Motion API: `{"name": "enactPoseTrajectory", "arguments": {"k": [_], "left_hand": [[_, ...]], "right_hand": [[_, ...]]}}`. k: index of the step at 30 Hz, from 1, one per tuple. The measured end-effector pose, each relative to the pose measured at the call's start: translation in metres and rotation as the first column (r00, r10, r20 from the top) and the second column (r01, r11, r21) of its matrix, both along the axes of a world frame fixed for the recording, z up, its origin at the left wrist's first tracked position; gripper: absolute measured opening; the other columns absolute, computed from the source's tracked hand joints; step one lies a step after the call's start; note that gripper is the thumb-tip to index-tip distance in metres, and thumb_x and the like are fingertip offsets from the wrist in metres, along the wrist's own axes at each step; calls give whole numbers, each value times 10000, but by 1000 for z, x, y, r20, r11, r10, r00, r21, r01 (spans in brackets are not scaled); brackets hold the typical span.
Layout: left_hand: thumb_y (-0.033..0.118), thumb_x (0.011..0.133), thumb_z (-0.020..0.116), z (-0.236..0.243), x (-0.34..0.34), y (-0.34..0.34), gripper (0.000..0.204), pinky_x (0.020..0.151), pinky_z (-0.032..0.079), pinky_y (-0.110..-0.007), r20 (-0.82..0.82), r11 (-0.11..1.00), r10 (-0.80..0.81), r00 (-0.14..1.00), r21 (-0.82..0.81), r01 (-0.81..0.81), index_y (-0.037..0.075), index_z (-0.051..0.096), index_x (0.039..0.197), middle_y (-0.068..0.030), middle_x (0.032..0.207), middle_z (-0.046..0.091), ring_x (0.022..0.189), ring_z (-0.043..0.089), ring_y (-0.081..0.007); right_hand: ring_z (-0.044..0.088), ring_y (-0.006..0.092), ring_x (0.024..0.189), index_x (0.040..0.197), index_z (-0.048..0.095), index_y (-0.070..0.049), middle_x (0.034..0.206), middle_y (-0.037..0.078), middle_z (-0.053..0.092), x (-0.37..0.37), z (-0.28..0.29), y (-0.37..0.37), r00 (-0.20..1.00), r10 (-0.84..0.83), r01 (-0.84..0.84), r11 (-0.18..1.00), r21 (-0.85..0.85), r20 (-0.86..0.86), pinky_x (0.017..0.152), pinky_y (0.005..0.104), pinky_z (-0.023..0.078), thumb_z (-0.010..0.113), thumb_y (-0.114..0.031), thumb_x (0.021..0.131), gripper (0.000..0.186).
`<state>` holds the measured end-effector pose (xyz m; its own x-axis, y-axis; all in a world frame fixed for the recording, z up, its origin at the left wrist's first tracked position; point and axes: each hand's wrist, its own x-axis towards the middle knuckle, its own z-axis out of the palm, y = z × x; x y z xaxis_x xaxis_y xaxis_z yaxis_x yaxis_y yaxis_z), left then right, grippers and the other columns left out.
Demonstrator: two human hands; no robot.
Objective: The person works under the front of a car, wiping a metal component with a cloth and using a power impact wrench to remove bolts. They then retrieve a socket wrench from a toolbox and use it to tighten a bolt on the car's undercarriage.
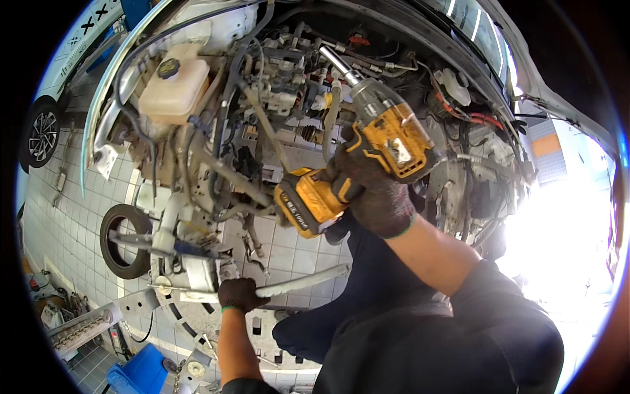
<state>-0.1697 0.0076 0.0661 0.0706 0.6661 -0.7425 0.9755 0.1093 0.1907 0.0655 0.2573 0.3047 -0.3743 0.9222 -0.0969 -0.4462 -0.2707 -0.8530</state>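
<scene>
Pale floor tiles (72, 223) are seen around an open car front. Nearest, a yellow-and-black impact wrench (394, 141) is held over the engine bay (282, 82), its handle wrapped by the gloved right hand (379, 194). Lower, the gloved left hand (237, 295) is curled beside a pale bar (305, 282); whether it is gripped cannot be told. Beyond, a loose tyre (133, 269) is seen.

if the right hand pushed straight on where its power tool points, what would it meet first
The silver socket of the power tool in the right hand would likely meet the engine parts beyond its tip first; depth is unclear.
</scene>
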Motion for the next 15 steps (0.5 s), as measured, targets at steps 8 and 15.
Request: {"name": "enactPoseTrajectory", "arguments": {"k": [8,15], "left_hand": [[810,751,763,-10,5,9,636,800,635,-468,-41,999,-54,998,2,54,226,850,986,-63,959,828,887,810,-300],[829,747,713,-17,10,17,631,831,637,-461,-57,994,-70,996,-92,65,270,865,998,-38,1016,837,980,807,-287]], "right_hand": [[674,251,980,1402,589,-116,974,60,658,6,-15,81,993,-43,44,999,5,-111,926,472,568,746,-88,963,467],[589,231,911,1253,628,-121,894,31,570,64,-35,171,976,-216,191,903,386,22,975,477,532,756,-345,958,391]]}}
